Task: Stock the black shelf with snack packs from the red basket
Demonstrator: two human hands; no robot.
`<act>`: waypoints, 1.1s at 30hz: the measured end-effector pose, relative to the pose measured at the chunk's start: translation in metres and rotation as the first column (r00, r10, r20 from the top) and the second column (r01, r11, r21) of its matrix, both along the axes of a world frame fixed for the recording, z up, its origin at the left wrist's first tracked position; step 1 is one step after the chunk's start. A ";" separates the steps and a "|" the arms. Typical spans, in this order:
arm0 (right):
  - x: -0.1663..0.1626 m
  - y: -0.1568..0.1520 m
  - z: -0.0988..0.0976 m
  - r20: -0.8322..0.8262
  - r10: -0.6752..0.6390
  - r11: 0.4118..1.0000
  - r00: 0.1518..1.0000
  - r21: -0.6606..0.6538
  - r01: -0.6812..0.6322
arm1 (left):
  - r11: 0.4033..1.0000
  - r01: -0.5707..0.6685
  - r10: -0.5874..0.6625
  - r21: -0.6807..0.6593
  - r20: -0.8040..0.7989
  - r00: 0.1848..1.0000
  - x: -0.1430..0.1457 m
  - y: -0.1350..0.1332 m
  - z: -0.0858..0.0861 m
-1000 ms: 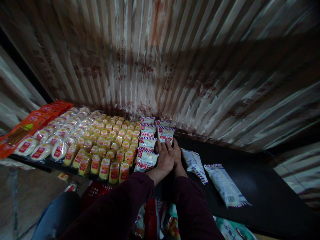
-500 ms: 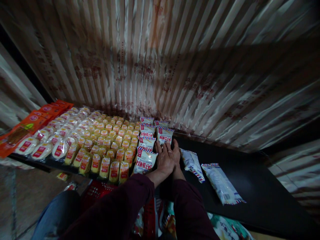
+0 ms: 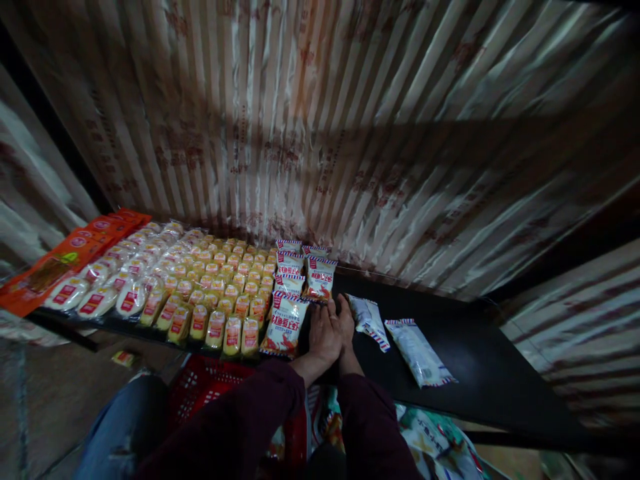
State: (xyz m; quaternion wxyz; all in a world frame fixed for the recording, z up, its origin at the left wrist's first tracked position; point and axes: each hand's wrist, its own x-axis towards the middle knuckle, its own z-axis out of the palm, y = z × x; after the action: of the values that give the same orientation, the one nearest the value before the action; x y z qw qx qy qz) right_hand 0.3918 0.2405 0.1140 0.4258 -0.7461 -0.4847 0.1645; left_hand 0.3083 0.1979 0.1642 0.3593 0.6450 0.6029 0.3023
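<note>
My left hand [image 3: 325,335] and my right hand [image 3: 346,325] lie side by side, partly overlapping, low over the black shelf. Their fingers are stretched forward, and I see nothing held in them. Just ahead of the fingertips stands a white snack bag [image 3: 320,279] with red print and a striped edge; whether they touch it I cannot tell. Left of my left hand, a matching snack bag [image 3: 284,325] leans at the front of a row of such bags. Close to my right hand, another bag [image 3: 369,317] lies on the shelf, beside a second loose bag [image 3: 419,352].
Yellow wrapped cakes [image 3: 216,328] and white round packs [image 3: 97,300] fill the left of the black shelf [image 3: 480,373]. Orange packets [image 3: 65,261] lie at its far left. Beneath are a red basket [image 3: 200,387] and green-white packages [image 3: 425,430]. Corrugated sheeting [image 3: 280,133] rises behind.
My hands have drawn back from the front of the second row's white snack bag, uncovering its lower part. The camera view has shifted slightly.
</note>
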 end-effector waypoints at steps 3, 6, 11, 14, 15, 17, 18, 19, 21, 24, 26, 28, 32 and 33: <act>-0.002 -0.016 -0.007 -0.011 -0.004 1.000 1.000 -0.006 0.004 | 0.999 0.038 -0.038 -0.011 -0.006 0.999 -0.003 -0.011 -0.010; -0.005 -0.030 -0.014 -0.003 0.019 1.000 1.000 0.008 -0.019 | 0.999 0.037 -0.037 -0.018 -0.004 0.999 -0.007 -0.022 -0.016; -0.011 -0.049 -0.020 0.028 0.037 0.996 0.999 0.082 -0.039 | 0.997 0.066 -0.068 -0.040 -0.041 0.997 -0.018 -0.042 -0.013; -0.016 -0.062 -0.023 0.034 0.086 0.990 0.996 0.113 -0.089 | 0.997 0.080 -0.080 -0.011 -0.076 0.994 -0.027 -0.056 -0.011; -0.017 -0.067 -0.023 0.032 0.103 0.988 0.994 0.112 -0.106 | 0.996 0.087 -0.087 -0.004 -0.090 0.992 -0.029 -0.061 -0.011; -0.021 -0.077 -0.024 0.029 0.112 0.988 0.993 0.106 -0.115 | 0.993 0.118 -0.115 0.023 -0.114 0.987 -0.035 -0.070 -0.011; -0.023 -0.082 -0.023 0.030 0.105 0.989 0.994 0.101 -0.107 | 0.990 0.137 -0.131 0.041 -0.122 0.984 -0.037 -0.074 -0.012; -0.025 -0.087 -0.023 0.033 0.097 0.990 0.995 0.097 -0.099 | 0.986 0.155 -0.147 0.059 -0.128 0.981 -0.040 -0.078 -0.013; -0.029 -0.094 -0.023 0.040 0.094 0.991 0.995 0.092 -0.097 | 0.980 0.178 -0.164 0.093 -0.136 0.977 -0.044 -0.085 -0.017; -0.032 -0.102 -0.024 0.038 0.098 0.990 0.994 0.097 -0.101 | 0.974 0.183 -0.166 0.133 -0.132 0.977 -0.050 -0.094 -0.022; -0.034 -0.107 -0.027 0.034 0.098 0.989 0.995 0.110 -0.101 | 0.969 0.193 -0.174 0.156 -0.123 0.977 -0.054 -0.100 -0.025; -0.035 -0.113 -0.030 0.036 0.109 0.986 0.993 0.124 -0.113 | 0.965 0.207 -0.189 0.159 -0.118 0.975 -0.059 -0.106 -0.027; -0.039 -0.124 -0.037 0.115 0.135 0.979 0.984 0.138 -0.151 | 0.959 0.239 -0.223 0.155 -0.113 0.968 -0.073 -0.117 -0.033; -0.041 -0.127 -0.038 0.147 0.133 0.979 0.980 0.135 -0.153 | 0.953 0.252 -0.237 0.165 -0.107 0.966 -0.076 -0.119 -0.035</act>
State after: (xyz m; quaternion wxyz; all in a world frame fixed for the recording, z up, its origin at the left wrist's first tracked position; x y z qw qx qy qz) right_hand 0.3512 0.1130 0.0755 0.4315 -0.6857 -0.5762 0.1072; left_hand 0.2318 0.0789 0.1293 0.3089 0.7566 0.5038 0.2799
